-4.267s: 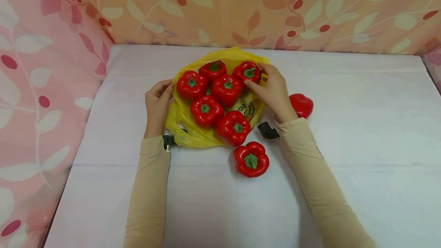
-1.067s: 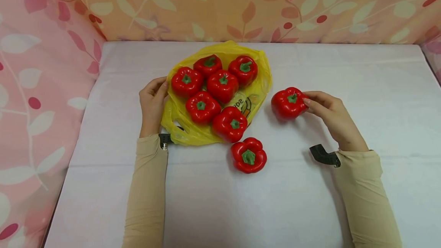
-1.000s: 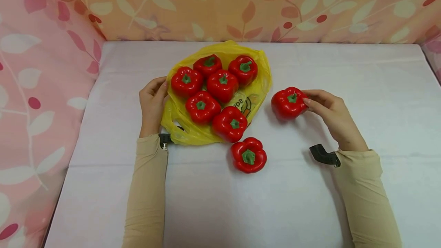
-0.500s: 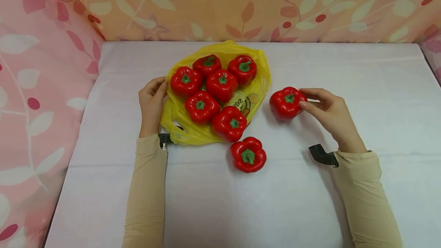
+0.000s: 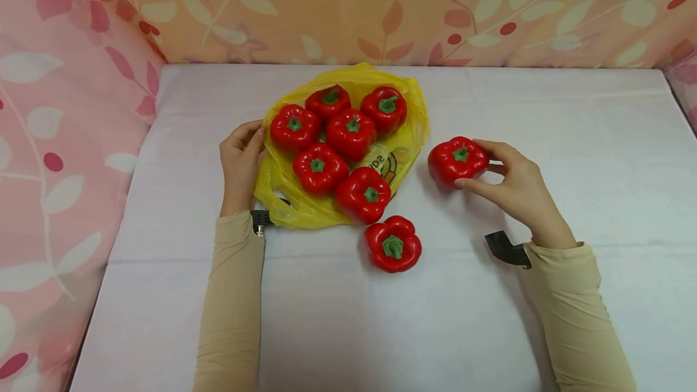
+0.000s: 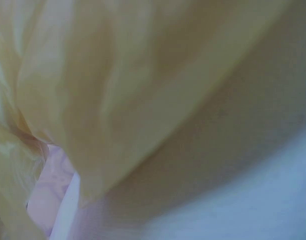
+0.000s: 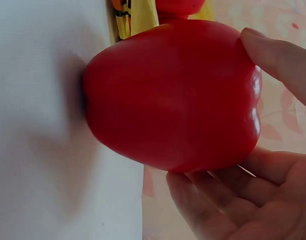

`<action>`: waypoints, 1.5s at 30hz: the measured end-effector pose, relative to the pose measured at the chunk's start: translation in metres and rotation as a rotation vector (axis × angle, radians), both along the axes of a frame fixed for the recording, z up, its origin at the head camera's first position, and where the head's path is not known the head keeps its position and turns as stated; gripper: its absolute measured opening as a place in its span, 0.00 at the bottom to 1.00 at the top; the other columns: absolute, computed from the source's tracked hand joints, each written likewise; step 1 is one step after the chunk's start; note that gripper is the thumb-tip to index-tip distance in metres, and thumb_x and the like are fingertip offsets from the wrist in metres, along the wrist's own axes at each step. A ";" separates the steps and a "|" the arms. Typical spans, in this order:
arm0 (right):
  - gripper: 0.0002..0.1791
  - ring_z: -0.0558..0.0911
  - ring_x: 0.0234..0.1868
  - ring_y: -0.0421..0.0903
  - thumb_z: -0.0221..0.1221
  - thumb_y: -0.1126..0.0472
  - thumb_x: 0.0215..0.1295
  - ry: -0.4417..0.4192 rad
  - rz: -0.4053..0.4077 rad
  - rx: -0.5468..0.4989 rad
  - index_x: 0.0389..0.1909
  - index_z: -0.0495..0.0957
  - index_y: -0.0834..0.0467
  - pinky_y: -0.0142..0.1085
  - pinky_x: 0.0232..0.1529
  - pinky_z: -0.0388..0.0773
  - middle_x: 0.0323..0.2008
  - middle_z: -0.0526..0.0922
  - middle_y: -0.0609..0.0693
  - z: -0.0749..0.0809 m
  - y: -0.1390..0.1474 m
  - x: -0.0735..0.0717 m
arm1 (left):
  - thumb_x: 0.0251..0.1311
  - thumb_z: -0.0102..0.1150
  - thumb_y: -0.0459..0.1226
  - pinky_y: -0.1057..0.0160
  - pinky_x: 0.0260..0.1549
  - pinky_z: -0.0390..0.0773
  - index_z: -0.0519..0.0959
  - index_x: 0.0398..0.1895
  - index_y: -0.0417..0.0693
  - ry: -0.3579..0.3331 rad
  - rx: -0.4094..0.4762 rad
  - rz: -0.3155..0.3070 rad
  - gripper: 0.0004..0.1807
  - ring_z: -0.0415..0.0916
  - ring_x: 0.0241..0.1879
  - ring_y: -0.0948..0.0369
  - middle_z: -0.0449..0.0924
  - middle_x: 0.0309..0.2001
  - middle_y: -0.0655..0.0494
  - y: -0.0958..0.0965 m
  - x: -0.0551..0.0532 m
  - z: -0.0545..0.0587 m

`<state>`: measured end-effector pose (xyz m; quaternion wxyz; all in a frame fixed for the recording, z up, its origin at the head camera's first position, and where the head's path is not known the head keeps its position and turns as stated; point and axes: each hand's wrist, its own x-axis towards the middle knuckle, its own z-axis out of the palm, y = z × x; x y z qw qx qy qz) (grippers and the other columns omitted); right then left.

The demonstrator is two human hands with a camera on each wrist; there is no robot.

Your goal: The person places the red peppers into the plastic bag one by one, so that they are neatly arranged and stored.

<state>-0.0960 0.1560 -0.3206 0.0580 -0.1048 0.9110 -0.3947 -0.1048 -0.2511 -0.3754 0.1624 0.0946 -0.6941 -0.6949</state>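
Observation:
My left hand (image 5: 239, 159) holds the left edge of a yellow plastic bag (image 5: 416, 111) lying spread on the table, its fingertips partly hidden by the rim. Several red bell peppers (image 5: 351, 138) with green stems sit on the bag. To the right of it, my right hand (image 5: 514, 183) grips another red bell pepper (image 5: 451, 167), which stands stem up, thumb on the near side and fingers on the far side. In the right wrist view this bell pepper (image 7: 173, 95) has its base at the white cloth. Blurred yellow bag film (image 6: 118, 85) fills most of the left wrist view.
A loose red bell pepper (image 5: 393, 244) lies on the white tablecloth (image 5: 327, 319) in front of the bag, stem toward me. Patterned cloth walls (image 5: 337, 11) rise behind and to the left. A black wrist mount (image 5: 506, 248) juts from my right sleeve.
My right hand has moved from a bell pepper on the bag to the one at right, which lay on its side and now stands upright. Its thumb has shifted nearer me. My left hand stays put.

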 end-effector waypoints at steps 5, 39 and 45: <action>0.35 0.74 0.52 0.45 0.70 0.60 0.52 0.001 -0.015 -0.109 0.63 0.70 0.57 0.24 0.49 0.75 0.56 0.74 0.52 0.002 0.000 0.003 | 0.64 0.56 0.37 0.67 0.47 0.78 0.82 0.46 0.39 0.002 0.006 -0.001 0.12 0.75 0.44 0.55 0.80 0.43 0.48 0.001 0.000 -0.001; 0.34 0.71 0.58 0.46 0.69 0.63 0.53 -0.065 0.278 -0.308 0.63 0.69 0.60 0.46 0.58 0.72 0.59 0.72 0.51 -0.025 -0.063 -0.020 | 0.64 0.57 0.36 0.68 0.44 0.79 0.82 0.44 0.38 0.023 -0.008 -0.003 0.12 0.77 0.42 0.57 0.81 0.42 0.51 0.006 0.000 -0.006; 0.35 0.71 0.57 0.48 0.71 0.63 0.50 -0.020 0.332 -0.266 0.61 0.70 0.61 0.48 0.56 0.73 0.57 0.73 0.53 -0.025 -0.069 -0.023 | 0.64 0.57 0.36 0.67 0.44 0.79 0.82 0.45 0.38 0.028 -0.009 -0.004 0.12 0.77 0.42 0.56 0.81 0.42 0.50 0.005 0.000 -0.006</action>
